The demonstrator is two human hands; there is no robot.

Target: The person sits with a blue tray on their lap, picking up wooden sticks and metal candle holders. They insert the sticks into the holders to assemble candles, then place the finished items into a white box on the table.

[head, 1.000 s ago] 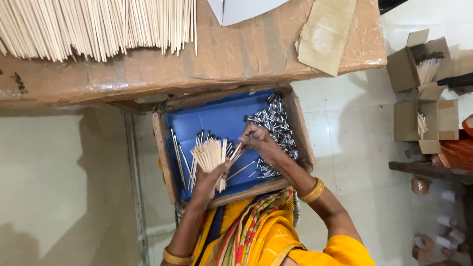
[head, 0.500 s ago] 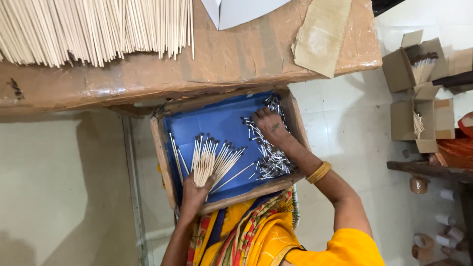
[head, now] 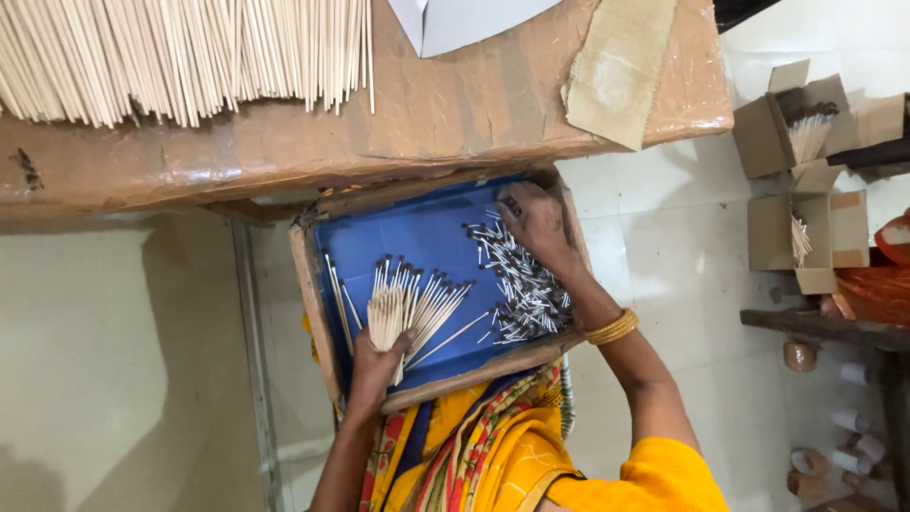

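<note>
Head view: blue tray [head: 417,232] on lap.
Left hand [head: 376,358]: clenched round stick bundle [head: 403,308], tray's 6 o'clock.
Right hand [head: 534,220]: fingers pressed into loose tipped pieces [head: 521,289], 3 o'clock.
Advice: keep bundle tips level, pick few.

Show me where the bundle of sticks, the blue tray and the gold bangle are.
bundle of sticks [head: 398,308], head view, middle of the fanned sticks.
blue tray [head: 417,232], head view, bare blue floor.
gold bangle [head: 612,328], head view, on the band at the wrist.

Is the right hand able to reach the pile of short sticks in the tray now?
Probably yes: the right hand already rests at the pile of short sticks in the blue tray, with nothing between.
</note>
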